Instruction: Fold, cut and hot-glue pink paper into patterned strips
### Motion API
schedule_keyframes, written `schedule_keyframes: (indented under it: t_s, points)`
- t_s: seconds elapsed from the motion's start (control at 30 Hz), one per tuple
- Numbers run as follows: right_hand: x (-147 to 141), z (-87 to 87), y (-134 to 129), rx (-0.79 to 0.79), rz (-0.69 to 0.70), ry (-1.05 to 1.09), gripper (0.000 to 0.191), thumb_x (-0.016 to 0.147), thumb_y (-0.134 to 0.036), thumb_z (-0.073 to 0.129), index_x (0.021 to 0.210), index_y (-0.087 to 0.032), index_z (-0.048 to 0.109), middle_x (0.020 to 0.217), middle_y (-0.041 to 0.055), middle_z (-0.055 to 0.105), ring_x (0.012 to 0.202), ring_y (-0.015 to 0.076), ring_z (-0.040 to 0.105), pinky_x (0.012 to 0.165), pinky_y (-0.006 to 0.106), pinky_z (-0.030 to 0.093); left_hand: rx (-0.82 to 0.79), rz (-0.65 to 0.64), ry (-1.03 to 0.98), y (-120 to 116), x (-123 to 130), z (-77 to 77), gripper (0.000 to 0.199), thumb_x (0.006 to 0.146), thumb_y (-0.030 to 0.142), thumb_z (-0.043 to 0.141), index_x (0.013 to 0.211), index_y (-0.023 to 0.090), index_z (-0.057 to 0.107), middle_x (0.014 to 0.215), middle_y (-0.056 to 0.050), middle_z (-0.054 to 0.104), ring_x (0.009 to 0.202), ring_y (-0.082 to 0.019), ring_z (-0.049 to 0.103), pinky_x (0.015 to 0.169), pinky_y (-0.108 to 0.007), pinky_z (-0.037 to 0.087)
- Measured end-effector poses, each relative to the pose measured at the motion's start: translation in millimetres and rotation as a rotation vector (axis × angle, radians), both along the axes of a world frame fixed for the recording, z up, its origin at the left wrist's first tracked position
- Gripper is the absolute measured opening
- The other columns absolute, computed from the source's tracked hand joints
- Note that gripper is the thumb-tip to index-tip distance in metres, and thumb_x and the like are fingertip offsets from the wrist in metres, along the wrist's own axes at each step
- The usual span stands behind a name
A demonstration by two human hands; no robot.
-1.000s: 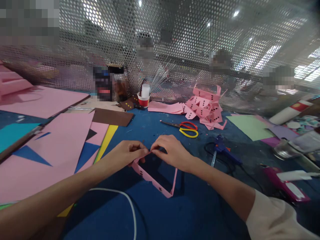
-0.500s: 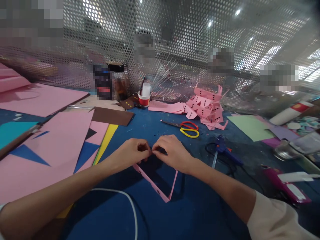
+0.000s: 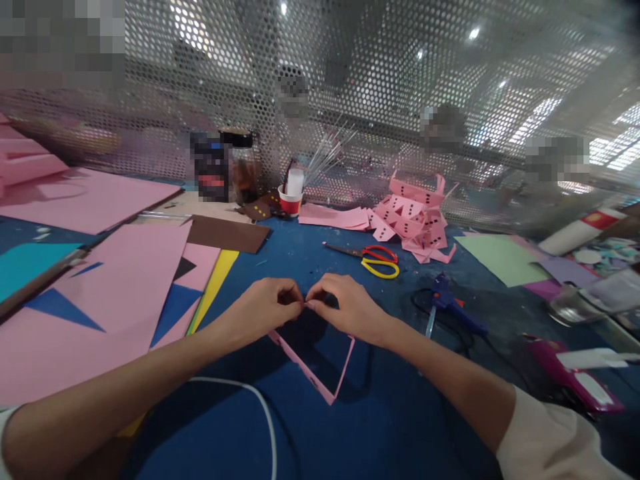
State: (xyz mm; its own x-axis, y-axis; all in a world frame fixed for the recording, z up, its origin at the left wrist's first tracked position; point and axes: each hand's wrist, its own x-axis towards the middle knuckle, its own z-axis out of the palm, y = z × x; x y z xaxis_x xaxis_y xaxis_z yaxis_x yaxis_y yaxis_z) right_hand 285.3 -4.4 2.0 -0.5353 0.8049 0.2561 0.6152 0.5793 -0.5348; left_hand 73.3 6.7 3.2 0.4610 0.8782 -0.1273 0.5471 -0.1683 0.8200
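Pinching an angular, dotted pink paper strip (image 3: 315, 382) with closed fingers, the left hand (image 3: 264, 308) and right hand (image 3: 350, 305) meet on the near side of the red-and-yellow-handled scissors (image 3: 381, 261). Beyond the scissors lie spotted pink paper cut-outs (image 3: 411, 217); right of them sits a blue glue gun (image 3: 453, 308).

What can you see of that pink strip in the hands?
The pink strip looks like thin paper or card, with dark marks. It is bent sharply at its near corner, into two narrow sides. The left hand and right hand appear to pinch its far part, which they mostly hide. Whether it touches the blue table is unclear.
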Motion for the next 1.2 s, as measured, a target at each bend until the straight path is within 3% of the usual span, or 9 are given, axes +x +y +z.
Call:
schedule_keyframes:
  t_s: [0.4,0.7,1.2]
  points:
    - [-2.2,-2.2,-2.9,0.044,-0.002,-0.024,0.002,0.092,-0.022,0.067,0.090,-0.020,0.067,0.089,-0.0004,0.069,0.086,0.0152,0.062,0.083,0.033,0.039,0.051,0.012,0.033,-5.0,3.8,2.9,0.014,0.078,0.029,0.057,0.076,0.021,0.068,0.068,0.002,0.066,0.066,-0.018,0.061,0.059,-0.026,0.040]
    - [-0.6,4.9,-1.0,-0.186,-0.017,0.143,0.005,0.093,-0.022,0.065,0.092,-0.019,0.069,0.092,0.0012,0.070,0.086,0.0140,0.063,0.080,0.027,0.045,0.080,0.048,0.057,-4.4,3.3,0.2,0.014,0.080,0.032,0.057,0.075,0.022,0.066,0.068,0.003,0.067,0.067,-0.017,0.061,0.060,-0.027,0.039]
    - [-3.6,-0.3,-4.9,0.019,0.019,0.018,0.005,0.088,-0.016,0.068,0.091,-0.018,0.065,0.090,-0.0005,0.068,0.087,0.0146,0.062,0.084,0.032,0.038,0.043,0.050,-0.003,-6.3,5.5,-2.5,0.010,0.076,0.024,0.056,0.073,0.020,0.065,0.066,0.004,0.064,0.065,-0.015,0.058,0.060,-0.026,0.039]
